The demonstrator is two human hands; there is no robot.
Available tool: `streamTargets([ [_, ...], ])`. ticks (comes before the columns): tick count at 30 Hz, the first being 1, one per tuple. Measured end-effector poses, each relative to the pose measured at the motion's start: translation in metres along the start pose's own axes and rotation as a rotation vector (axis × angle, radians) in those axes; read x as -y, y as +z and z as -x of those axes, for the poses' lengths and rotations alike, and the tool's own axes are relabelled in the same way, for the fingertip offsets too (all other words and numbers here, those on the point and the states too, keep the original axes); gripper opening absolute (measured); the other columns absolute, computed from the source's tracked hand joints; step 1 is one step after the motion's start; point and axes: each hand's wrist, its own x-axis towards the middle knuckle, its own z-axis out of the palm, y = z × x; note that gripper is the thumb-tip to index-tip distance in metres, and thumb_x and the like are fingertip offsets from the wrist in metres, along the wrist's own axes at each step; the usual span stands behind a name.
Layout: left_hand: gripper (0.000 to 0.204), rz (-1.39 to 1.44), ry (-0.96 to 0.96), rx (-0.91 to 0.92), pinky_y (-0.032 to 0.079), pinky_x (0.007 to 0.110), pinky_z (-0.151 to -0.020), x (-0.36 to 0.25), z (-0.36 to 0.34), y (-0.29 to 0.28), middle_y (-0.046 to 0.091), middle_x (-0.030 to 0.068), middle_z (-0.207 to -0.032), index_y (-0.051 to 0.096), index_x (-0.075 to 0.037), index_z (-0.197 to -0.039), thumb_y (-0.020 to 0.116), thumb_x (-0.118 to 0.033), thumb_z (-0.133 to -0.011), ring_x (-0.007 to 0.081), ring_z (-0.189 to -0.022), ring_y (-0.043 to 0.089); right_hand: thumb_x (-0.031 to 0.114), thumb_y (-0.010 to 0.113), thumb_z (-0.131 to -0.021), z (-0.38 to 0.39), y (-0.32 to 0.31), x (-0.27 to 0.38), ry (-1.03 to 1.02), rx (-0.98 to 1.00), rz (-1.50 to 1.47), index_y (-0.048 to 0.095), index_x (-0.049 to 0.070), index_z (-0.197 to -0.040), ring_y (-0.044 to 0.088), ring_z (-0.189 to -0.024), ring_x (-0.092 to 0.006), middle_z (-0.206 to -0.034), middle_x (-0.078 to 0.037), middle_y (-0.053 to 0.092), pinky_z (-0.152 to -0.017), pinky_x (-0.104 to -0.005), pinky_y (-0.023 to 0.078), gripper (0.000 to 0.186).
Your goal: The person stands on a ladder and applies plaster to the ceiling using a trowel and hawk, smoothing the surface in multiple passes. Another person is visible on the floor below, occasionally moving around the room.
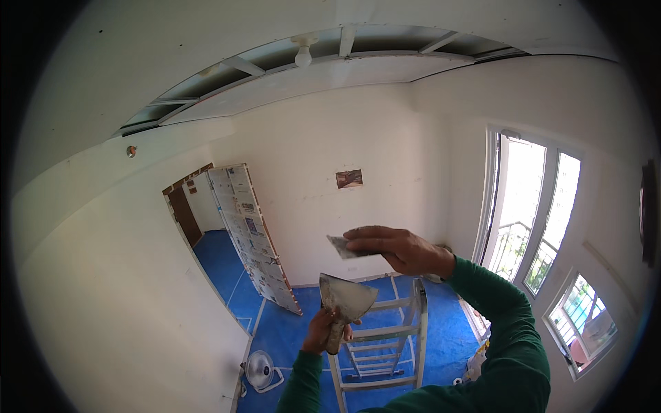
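My left hand (318,332) is closed round the handle of a wide putty knife (350,296), whose blade points up and has pale paste smeared on it. Above it, my right hand (407,249) grips a thin, flat grey spreader (340,246) with the fingers laid along its upper face. The spreader is held apart from the putty knife's blade. Below both hands stands an aluminium stepladder (379,334), its top rungs close to the left hand.
Blue sheeting (275,335) covers the floor. A fan (260,372) stands at lower left, near a newspaper-covered door (249,234). Overhead is a ceiling opening with framing (347,41) and a bulb (303,56). Glass doors (518,199) and a small window (584,320) lie right.
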Motion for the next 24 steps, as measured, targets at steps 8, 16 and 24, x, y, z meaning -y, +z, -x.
streamTargets([
  [8, 0.043, -0.220, 0.104, -0.087, 0.052, 0.033, -0.048, -0.082, 0.018, 0.053, 0.071, 0.0279, -0.092, 0.057, 0.007, -0.118, 0.057, -0.034, -0.103, 0.0244, -0.054, 0.065, -0.004, 0.053, -0.092, 0.028, 0.003, 0.002, -0.103, 0.307, 0.499, 0.050, 0.025, -0.150, 0.055, -0.136, -0.0290, -0.149, -0.008, 0.053, -0.111, -0.0391, 0.052, 0.065],
  [16, 0.036, -0.526, 0.273, -0.241, 0.053, 0.033, -0.060, 0.069, -0.001, -0.005, 0.075, 0.0179, -0.093, 0.065, 0.004, -0.111, 0.047, -0.028, -0.109, 0.0208, -0.064, 0.068, 0.003, 0.056, -0.096, -0.040, -0.050, -0.102, 0.617, -0.359, -0.098, 0.046, -0.004, -0.146, 0.072, -0.080, -0.0251, -0.108, -0.019, 0.068, -0.075, -0.0414, 0.060, 0.051],
  [24, 0.030, -1.020, 0.560, -0.570, 0.047, 0.029, -0.058, 0.000, -0.019, 0.000, 0.067, 0.0064, -0.071, 0.071, 0.002, -0.103, 0.050, -0.019, -0.107, 0.0126, -0.060, 0.059, 0.008, 0.055, -0.097, 0.013, 0.039, -0.040, 0.835, -0.407, -1.175, 0.059, -0.008, -0.115, 0.071, -0.085, -0.0279, -0.103, -0.017, 0.070, -0.066, -0.0424, 0.060, 0.023],
])
